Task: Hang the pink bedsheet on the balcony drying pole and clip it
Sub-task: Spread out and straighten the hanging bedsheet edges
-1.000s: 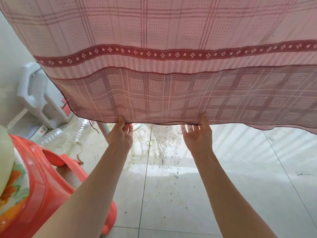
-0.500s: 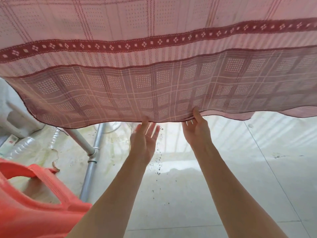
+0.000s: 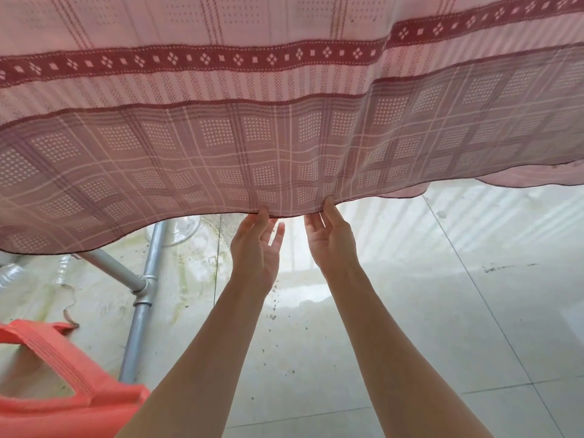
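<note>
Overhead, the pink bedsheet (image 3: 284, 128) hangs across the whole upper view, its dark hem sagging in a wave. Left of the hands and below that hem, a red plastic stool (image 3: 57, 384) sits at the bottom corner, with a grey metal pipe (image 3: 139, 314) just right of it on the tiled floor (image 3: 442, 311). Under the hem's middle, the left hand (image 3: 257, 251) reaches up, fingers straight and slightly spread, fingertips touching the hem. Just beside it, the right hand (image 3: 331, 241) pinches the hem with thumb in front; its fingers behind the cloth cannot be seen.
</note>
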Action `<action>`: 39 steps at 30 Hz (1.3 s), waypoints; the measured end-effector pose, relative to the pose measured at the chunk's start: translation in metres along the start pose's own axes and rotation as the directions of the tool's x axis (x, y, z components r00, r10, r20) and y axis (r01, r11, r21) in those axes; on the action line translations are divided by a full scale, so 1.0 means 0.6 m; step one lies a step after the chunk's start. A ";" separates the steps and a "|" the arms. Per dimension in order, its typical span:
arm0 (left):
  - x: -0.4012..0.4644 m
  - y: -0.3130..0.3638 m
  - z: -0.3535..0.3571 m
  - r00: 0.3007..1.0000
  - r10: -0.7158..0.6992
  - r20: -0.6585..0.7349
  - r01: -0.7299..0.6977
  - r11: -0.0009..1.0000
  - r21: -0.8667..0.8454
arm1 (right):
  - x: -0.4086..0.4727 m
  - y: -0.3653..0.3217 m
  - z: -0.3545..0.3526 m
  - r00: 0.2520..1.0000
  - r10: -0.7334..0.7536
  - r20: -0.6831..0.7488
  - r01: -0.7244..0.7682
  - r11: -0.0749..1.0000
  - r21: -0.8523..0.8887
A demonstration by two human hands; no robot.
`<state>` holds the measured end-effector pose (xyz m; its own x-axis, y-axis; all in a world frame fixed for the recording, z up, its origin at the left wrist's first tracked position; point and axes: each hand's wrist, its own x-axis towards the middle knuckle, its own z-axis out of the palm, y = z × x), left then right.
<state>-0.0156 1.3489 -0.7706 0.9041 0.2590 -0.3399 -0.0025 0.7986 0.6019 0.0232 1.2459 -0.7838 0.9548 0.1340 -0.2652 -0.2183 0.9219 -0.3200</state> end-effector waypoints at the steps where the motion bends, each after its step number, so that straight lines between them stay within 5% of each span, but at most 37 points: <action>1: 0.002 0.000 -0.001 1.000 0.002 -0.005 -0.002 1.000 -0.013 | -0.001 0.001 -0.002 1.000 0.002 0.009 -0.002 1.000 0.022; 6: 0.011 0.002 0.005 0.995 -0.018 -0.094 0.012 0.998 -0.066 | -0.001 0.007 0.000 0.999 -0.002 0.036 0.000 0.999 0.049; 16: 0.015 0.034 -0.006 0.991 -0.044 -0.128 0.041 0.999 -0.026 | -0.018 -0.040 0.019 1.000 0.021 -0.019 -0.024 0.983 -0.181; 29: -0.011 0.061 -0.008 0.977 -0.122 -0.174 0.118 0.992 -0.034 | -0.063 -0.261 0.037 0.923 -0.294 -0.247 0.249 0.948 -0.197; 39: -0.013 0.005 0.038 0.968 0.017 -0.250 -0.028 0.999 -0.038 | -0.030 -0.364 -0.034 0.966 -0.176 -0.188 0.084 0.905 -0.417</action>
<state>-0.0131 1.3370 -0.7495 0.7681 0.4004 -0.4997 -0.0436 0.8113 0.5830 0.0495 1.0348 -0.7277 0.9230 -0.1016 -0.3711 -0.2015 0.6940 -0.6912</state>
